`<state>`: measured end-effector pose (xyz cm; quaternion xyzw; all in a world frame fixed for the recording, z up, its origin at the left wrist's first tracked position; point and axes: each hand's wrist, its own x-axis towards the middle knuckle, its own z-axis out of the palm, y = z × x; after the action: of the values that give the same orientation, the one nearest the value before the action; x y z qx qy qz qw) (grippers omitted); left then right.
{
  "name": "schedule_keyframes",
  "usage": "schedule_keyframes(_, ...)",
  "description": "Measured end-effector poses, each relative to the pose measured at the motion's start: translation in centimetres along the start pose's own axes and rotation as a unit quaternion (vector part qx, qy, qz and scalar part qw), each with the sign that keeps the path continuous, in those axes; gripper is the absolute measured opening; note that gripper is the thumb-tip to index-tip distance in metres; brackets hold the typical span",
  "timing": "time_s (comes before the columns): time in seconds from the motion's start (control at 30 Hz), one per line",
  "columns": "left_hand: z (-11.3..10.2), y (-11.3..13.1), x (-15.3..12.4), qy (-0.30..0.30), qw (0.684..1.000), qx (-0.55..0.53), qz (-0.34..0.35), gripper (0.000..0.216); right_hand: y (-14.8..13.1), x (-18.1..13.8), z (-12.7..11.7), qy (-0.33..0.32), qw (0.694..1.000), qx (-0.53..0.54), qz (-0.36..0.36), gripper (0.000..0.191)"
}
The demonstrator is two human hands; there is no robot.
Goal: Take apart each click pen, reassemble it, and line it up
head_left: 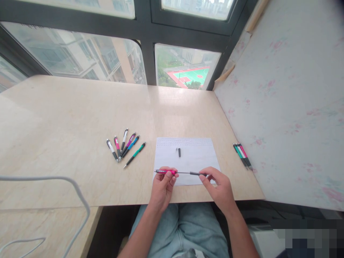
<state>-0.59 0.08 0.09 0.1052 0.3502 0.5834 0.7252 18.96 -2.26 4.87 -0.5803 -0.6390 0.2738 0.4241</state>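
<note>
My left hand [164,184] pinches a pink pen barrel [170,172], its clicker end pointing left. Between finger and thumb of my right hand [218,184] is a thin dark ink refill [194,173], whose narrow stem reaches left to the barrel's open end. How far the stem sits inside the barrel is hidden. Beneath both hands lies a white sheet of paper [188,143] with faint writing along its top. On it rest a black rubber grip [179,152] and a tiny metallic piece [176,149], probably a pen tip.
Left of the paper, several click pens [129,145] lie fanned out on the beige table [80,114]. A row of several pens [242,156] lies by the right wall [292,107]. A grey cable [77,190] loops across the lower left. Windows stand behind the table.
</note>
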Motion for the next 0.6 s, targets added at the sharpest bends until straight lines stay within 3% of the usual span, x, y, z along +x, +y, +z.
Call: schedule_keyframes(0.6, 0.0, 0.1, -0.2, -0.025, 1.0, -0.004, -0.014, 0.023, -1.1, 0.3, 0.1, -0.028, 0.999, -0.021, -0.025, 0.009)
